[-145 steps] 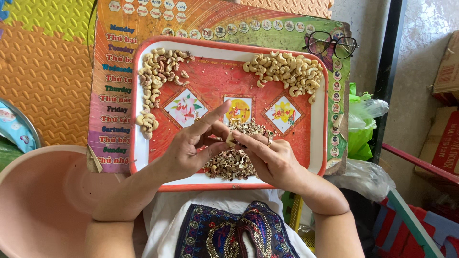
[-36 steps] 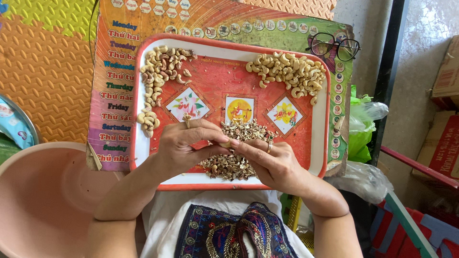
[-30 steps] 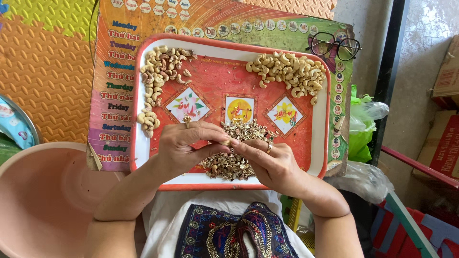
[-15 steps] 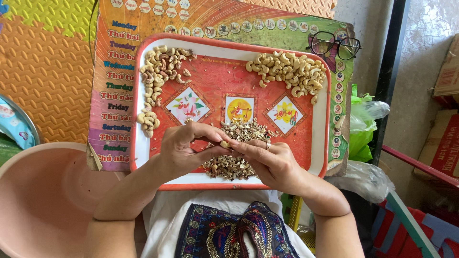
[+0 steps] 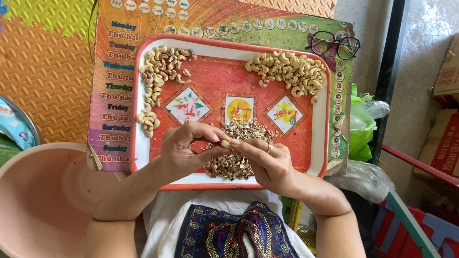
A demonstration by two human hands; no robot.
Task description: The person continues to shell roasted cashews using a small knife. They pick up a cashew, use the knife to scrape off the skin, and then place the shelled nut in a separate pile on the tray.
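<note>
A red tray with a white rim point(image 5: 321, 157) rests on my lap. My left hand point(image 5: 184, 149) and my right hand point(image 5: 265, 161) meet over its near middle, both pinching one pale cashew nut point(image 5: 225, 144) between the fingertips. A ring is on my right hand. Under the hands lies a brown heap of cashew skins and unpeeled bits point(image 5: 239, 157). Peeled cashews lie in two heaps: one along the tray's far left side point(image 5: 155, 81) and one at its far right corner point(image 5: 289, 71).
A pink plastic basin point(image 5: 43, 200) stands at the left. Black glasses point(image 5: 334, 45) lie past the tray's far right corner, on a colourful printed board point(image 5: 114, 71). Green and clear plastic bags point(image 5: 363, 134) and cardboard boxes point(image 5: 447, 91) are to the right.
Across the frames my fingers keep working at the nut between both hands; the left hand's fingers have curled in from an open spread. The tray and the heaps have not moved.
</note>
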